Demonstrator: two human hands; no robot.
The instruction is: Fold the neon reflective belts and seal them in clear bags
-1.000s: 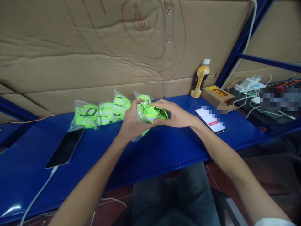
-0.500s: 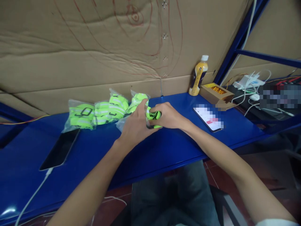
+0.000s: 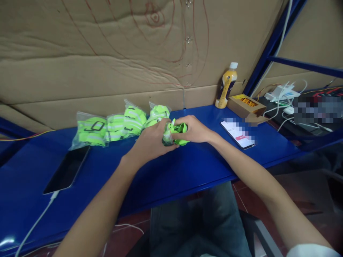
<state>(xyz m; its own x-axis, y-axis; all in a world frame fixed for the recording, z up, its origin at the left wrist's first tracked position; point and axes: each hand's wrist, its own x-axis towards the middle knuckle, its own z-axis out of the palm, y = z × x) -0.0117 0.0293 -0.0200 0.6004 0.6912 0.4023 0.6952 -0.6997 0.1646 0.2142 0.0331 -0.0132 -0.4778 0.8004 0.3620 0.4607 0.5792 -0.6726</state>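
Note:
Between my two hands, above the blue table [image 3: 171, 175], is a bundle of neon green strap [image 3: 181, 129] partly in clear plastic. My left hand [image 3: 154, 141] is wrapped round its left side, over the plastic. The fingers of my right hand [image 3: 194, 129] grip the green loops from the right. Behind my left hand a clear bag of green straps [image 3: 160, 111] stands near the cardboard. More bagged green straps [image 3: 134, 119] sit to its left, and the leftmost bag [image 3: 92, 131] shows a black buckle shape.
A dark tablet [image 3: 68, 169] with a white cable lies at left. To the right are a lit phone [image 3: 237, 134], a yellow bottle [image 3: 227, 85] and an open small carton [image 3: 248, 105]. A cardboard wall [image 3: 107, 78] stands behind; cables and a power strip [image 3: 282, 92] lie far right.
My left hand has shifted slightly left and closed further round the plastic. The green strap shows more between my hands, and my right hand has moved slightly right.

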